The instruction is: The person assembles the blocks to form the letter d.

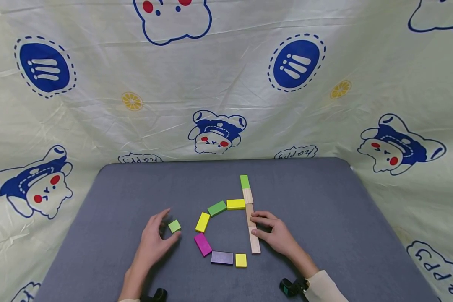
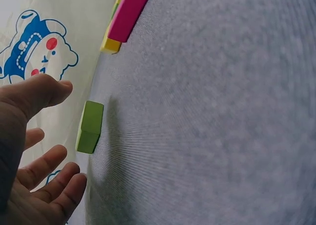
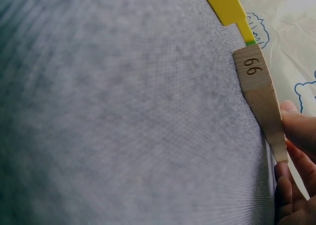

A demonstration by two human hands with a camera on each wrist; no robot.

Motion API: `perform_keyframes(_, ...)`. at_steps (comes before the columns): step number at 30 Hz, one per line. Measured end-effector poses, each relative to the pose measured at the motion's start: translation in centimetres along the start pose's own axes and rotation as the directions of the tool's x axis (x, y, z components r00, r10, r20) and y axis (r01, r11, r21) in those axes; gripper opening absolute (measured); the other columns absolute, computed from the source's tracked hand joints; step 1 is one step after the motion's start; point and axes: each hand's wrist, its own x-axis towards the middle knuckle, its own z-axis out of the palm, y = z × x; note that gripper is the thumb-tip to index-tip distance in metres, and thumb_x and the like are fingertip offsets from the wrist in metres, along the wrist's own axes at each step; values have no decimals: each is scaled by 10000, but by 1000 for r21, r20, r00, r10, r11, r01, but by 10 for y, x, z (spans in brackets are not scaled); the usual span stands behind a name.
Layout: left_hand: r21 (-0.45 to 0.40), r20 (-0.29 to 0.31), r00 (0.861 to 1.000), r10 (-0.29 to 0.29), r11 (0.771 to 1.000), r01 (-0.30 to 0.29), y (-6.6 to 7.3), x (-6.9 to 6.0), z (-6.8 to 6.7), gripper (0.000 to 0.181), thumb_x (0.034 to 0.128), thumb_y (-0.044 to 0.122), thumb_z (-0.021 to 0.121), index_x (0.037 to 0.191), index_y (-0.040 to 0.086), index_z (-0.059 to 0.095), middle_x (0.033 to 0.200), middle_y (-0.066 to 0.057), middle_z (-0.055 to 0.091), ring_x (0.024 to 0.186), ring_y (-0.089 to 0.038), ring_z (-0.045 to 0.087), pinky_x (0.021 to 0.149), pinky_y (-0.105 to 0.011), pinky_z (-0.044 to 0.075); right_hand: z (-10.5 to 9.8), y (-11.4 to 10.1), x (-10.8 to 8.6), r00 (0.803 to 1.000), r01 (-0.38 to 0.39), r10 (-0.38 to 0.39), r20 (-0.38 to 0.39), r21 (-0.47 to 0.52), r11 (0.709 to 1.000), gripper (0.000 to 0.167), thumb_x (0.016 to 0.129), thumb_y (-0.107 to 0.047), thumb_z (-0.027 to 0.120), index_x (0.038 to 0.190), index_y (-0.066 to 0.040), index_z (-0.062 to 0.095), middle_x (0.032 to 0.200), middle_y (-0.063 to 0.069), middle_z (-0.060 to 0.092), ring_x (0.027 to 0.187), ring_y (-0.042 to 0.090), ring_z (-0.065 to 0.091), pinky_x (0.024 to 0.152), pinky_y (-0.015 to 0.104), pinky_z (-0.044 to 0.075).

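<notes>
My left hand (image 1: pixel 156 237) is spread around a small light-green block (image 1: pixel 175 226) on the cloth, thumb and fingers apart. In the left wrist view, a gap shows between the left hand (image 2: pixel 44 156) and the green block (image 2: pixel 90 127). The right hand (image 1: pixel 273 233) touches the row of plain wooden blocks (image 1: pixel 254 241) with its fingertips, from the right side. In the right wrist view, the thumb (image 3: pixel 298 126) rests against a wooden block (image 3: pixel 266 106) near its end; the other fingers are partly out of frame.
Coloured blocks curve left of the wooden row: yellow (image 1: pixel 235 204), green (image 1: pixel 217 208), yellow (image 1: pixel 202 222), magenta (image 1: pixel 203 244), purple (image 1: pixel 222 258) and a short yellow block (image 1: pixel 241 260). A green block (image 1: pixel 244 181) tops the wooden row. Behind the grey table (image 1: pixel 305 180) hangs a printed curtain (image 1: pixel 241 63).
</notes>
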Motion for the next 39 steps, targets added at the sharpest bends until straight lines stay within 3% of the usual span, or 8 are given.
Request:
perform_keyframes(8,-12,-1,1000,-4,1000,4,-4,2,2,682,806,134,868,1413,39,574,1141,-148,653,855,-188,573,750,-347,513,0,1,0,1000,9,-9,-6,-12,1000,369,891,-180,803,1253,-132,749,1358,-19,647,1328,248,568,1090,506,454)
perform_keyframes(13,-13,4,1000,-14,1000,14,-5,3,4,633,809,122,864,1379,38,602,1118,-129,663,837,-174,560,731,-315,505,0,1,0,1000,8,-8,-8,-15,1000,365,890,-170,803,1249,-126,750,1356,-12,650,1328,258,568,1092,508,452)
perform_keyframes(20,-16,-32,999,24,1000,-24,-8,3,6,538,783,62,863,1281,14,665,1036,-112,678,783,-162,552,688,-275,489,1,0,0,1000,17,-17,-13,-29,999,352,903,-193,794,1246,-126,751,1350,9,655,1320,287,573,1085,503,455)
perform_keyframes(28,5,-31,999,34,999,-34,-9,3,7,354,783,48,859,1120,57,747,980,-57,676,793,-136,575,696,-268,505,1,0,-1,1000,12,-13,-6,-18,1000,357,906,-204,794,1251,-125,749,1354,7,651,1327,287,568,1091,521,449)
perform_keyframes(39,5,-23,999,42,999,-41,-6,3,5,279,795,30,845,1063,65,772,969,-56,700,801,-157,627,702,-284,538,1,-1,-1,1000,11,-12,-13,-23,1000,357,898,-184,796,1244,-108,752,1347,21,657,1323,298,570,1093,534,442)
